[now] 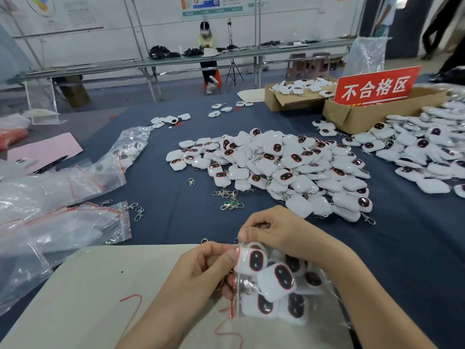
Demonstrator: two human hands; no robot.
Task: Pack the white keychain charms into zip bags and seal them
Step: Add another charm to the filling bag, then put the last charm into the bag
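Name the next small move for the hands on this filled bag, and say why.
Probably slide the pinch down the red zip strip to press it shut. The zip bag already holds several white charms, and the left hand and right hand both pinch only the strip's upper end; whether the rest is sealed cannot be told.

Single head cam, wide-angle, aimed fwd & down; left hand point(208, 263), right hand point(276, 235) close below, table point(161, 177) beyond
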